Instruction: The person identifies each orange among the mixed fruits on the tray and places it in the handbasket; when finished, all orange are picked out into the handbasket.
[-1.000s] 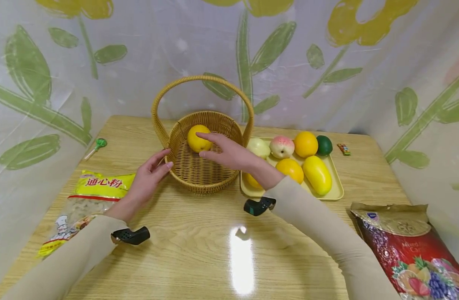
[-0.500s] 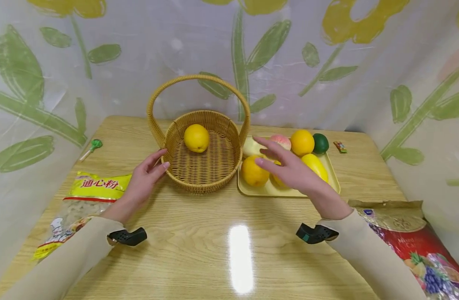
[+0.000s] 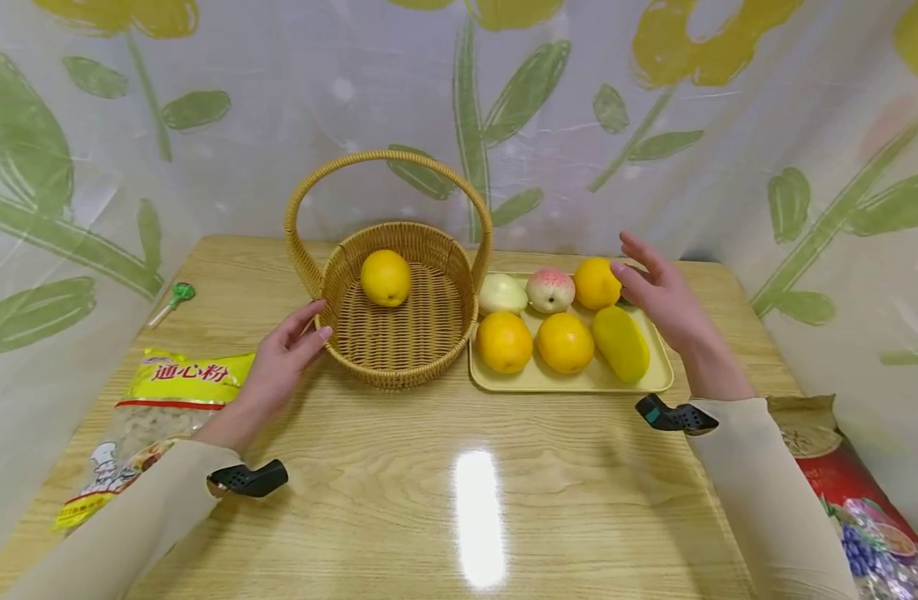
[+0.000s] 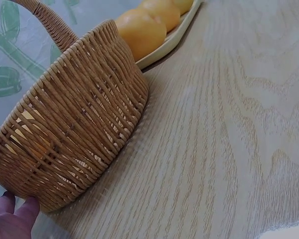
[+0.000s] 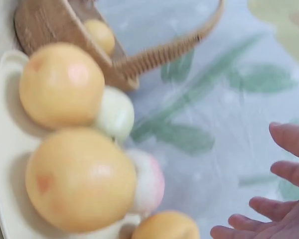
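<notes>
My left hand (image 3: 282,358) rests against the left side of the wicker basket (image 3: 399,375), thumb near the rim; in the left wrist view its fingertips (image 4: 30,209) touch the woven outer wall. One orange (image 3: 386,277) lies inside the basket. My right hand (image 3: 665,304), its fingers spread and holding nothing, hovers over the right end of the cream tray (image 3: 579,385). Under it a dark green fruit is almost hidden. Nearest to it are another orange (image 3: 596,283) and a yellow mango (image 3: 621,343). In the right wrist view the fingers are apart from the fruit.
The tray also bears a pale green fruit (image 3: 502,293), a pink-white peach (image 3: 551,290) and two front oranges (image 3: 505,342). A pasta bag (image 3: 174,400) and green lollipop (image 3: 176,298) lie left. A red candy bag (image 3: 856,492) lies right. A curtain (image 3: 279,108) hangs behind.
My right hand has drawn back from the orange in the basket and swung right across the tray to its far end. My left hand has stayed at the basket's side.
</notes>
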`<state>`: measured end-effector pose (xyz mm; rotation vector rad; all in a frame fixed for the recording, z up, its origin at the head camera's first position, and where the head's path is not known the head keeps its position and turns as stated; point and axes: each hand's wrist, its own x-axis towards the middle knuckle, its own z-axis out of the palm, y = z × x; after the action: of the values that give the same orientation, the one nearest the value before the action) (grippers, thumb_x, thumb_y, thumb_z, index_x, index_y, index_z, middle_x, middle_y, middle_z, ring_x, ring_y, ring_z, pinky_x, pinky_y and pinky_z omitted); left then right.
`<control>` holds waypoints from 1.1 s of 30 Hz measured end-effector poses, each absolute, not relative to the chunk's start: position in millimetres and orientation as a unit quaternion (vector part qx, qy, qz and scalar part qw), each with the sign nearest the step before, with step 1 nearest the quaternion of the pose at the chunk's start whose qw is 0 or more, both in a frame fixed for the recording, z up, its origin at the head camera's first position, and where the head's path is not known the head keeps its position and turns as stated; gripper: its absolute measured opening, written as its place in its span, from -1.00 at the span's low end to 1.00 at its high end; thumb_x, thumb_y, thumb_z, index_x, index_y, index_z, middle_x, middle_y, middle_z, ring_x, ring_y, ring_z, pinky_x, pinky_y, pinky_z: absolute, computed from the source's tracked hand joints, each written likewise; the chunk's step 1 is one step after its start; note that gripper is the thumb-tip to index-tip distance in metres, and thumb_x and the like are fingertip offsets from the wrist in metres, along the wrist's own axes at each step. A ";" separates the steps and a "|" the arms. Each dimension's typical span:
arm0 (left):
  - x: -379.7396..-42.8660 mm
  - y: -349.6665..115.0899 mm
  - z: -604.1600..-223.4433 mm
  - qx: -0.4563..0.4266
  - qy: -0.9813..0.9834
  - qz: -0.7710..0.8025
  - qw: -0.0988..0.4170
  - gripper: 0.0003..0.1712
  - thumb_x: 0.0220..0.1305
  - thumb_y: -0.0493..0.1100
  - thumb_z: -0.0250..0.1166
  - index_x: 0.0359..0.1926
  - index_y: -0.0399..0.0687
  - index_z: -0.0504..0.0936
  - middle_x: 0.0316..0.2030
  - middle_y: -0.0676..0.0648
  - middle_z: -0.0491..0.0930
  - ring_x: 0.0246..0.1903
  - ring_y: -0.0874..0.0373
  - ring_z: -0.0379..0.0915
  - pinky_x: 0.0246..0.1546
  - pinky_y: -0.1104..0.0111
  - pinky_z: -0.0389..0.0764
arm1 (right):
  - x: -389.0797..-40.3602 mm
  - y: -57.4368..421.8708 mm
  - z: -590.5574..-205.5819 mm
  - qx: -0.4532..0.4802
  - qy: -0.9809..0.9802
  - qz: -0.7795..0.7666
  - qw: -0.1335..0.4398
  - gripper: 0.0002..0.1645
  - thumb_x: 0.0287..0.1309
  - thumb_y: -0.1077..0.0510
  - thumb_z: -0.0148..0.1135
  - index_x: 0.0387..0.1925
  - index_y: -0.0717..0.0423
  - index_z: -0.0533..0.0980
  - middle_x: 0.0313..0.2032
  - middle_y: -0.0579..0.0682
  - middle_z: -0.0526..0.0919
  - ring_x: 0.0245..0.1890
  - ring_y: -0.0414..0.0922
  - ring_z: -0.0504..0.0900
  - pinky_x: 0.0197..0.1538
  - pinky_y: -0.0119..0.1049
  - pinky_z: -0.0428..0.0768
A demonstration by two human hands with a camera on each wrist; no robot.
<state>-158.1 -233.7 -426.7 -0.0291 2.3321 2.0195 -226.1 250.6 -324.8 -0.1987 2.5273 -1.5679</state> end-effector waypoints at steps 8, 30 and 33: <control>-157.5 -234.4 -427.7 -0.007 0.753 0.658 0.027 -0.24 0.42 0.05 0.17 0.51 -0.05 0.13 0.52 -0.10 -0.04 0.47 -0.02 -0.09 0.22 0.52 0.36 | -248.4 269.2 -341.7 -0.052 0.847 -0.519 0.102 -0.09 0.36 -0.24 0.05 0.56 -0.17 -0.10 0.54 0.06 -0.14 0.47 0.11 0.04 0.39 0.14 0.22; -158.7 -234.1 -424.8 -0.015 0.738 0.673 0.036 -0.24 0.41 0.03 0.20 0.50 -0.05 0.15 0.52 -0.11 -0.05 0.47 0.00 -0.09 0.21 0.48 0.40 | -288.4 281.7 -353.9 -0.045 0.859 -0.480 0.174 -0.08 0.40 -0.15 0.06 0.56 -0.09 -0.17 0.53 0.15 -0.21 0.47 0.20 -0.01 0.29 0.29 0.32; -158.5 -234.3 -423.8 -0.017 0.742 0.669 0.040 -0.24 0.41 0.03 0.19 0.50 -0.04 0.14 0.52 -0.10 -0.05 0.47 0.00 -0.09 0.23 0.45 0.39 | -291.3 281.0 -355.1 -0.046 0.862 -0.469 0.187 -0.08 0.41 -0.14 0.05 0.56 -0.05 -0.16 0.53 0.16 -0.20 0.46 0.21 -0.02 0.27 0.29 0.33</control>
<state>-158.5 -234.3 -423.8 -0.0516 2.2730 2.0509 -291.3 281.0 -355.1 -0.1303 2.4272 -1.3196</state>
